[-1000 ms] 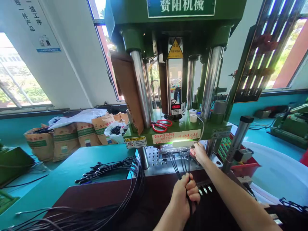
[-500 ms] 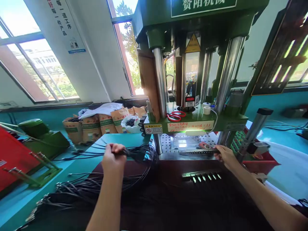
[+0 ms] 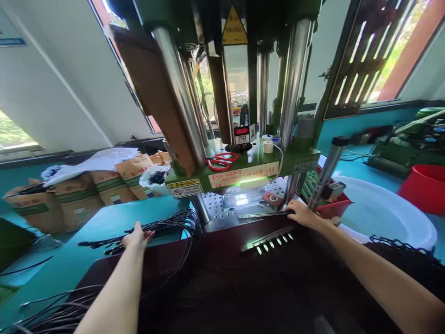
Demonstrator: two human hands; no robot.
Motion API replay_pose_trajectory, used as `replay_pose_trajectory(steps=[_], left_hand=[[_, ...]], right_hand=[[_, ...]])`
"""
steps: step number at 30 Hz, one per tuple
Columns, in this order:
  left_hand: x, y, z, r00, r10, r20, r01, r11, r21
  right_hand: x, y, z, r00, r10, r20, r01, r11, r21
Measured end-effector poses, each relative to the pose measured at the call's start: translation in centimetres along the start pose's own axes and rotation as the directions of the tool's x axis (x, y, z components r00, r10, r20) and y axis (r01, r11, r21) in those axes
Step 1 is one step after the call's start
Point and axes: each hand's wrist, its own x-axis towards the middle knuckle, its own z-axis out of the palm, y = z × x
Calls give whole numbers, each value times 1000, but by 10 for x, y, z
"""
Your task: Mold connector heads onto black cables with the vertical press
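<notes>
Arms outstretched, left fingers apart at cables, right fingers clamped on bar

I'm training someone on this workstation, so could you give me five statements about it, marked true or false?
1. Red-handled scissors lie on the green press. True.
2. The right grip is on the white tub's rim. False: it is at one end of the slim metal bar.
3. The left grip is at the black cables. True.
4. The bar with shiny tabs hangs from the press. False: it lies on the dark tabletop.
5. A red bucket appears left of the press. False: it appears at the picture's right edge.
</notes>
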Motion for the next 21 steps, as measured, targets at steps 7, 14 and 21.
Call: replay_pose_trajectory(steps=[7,14,21], left_hand=[[-18,18,-14,926,-165,340,113,979,168],[-227,-11,22,244,17,970,-775,604,184],[-312,-48,56,66,171,983,-921,389,-6]], right_hand=[[-38,-38,-14,929,-244,280,308,927,-212],[-33,-64,-33,889,-158,429,351,837,-420],[-11,-74,-51,945,-29,324,163,904,-396]])
